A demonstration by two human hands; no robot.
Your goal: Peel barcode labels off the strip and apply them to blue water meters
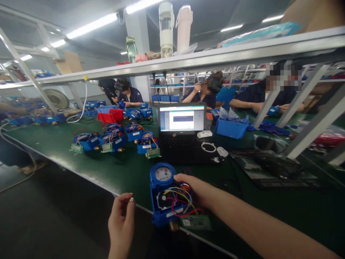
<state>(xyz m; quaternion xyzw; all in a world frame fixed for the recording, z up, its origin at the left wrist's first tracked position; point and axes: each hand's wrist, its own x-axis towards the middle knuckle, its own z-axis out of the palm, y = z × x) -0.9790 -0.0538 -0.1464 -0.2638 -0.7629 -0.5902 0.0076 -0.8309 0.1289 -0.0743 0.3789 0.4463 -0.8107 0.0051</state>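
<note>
My right hand [201,189] grips a blue water meter [159,192] by its right side, at the table's front edge. The meter has a round dial [163,173] at its far end and an uncovered compartment with coloured wires [176,198]. A green circuit board [196,222] hangs from those wires at the near right, beside a brass fitting [174,226]. Left of the meter and apart from it, my left hand [122,219] pinches a tiny shiny piece [132,199] between thumb and fingertip; its kind is too small to tell.
Several more wired meters [113,138] stand at the left behind a laptop's [182,124] near side. Beyond are a red bin [110,115] and a blue bin [232,126]. An overhead shelf [107,70] with slanted posts [309,111] crosses above. Co-workers sit opposite.
</note>
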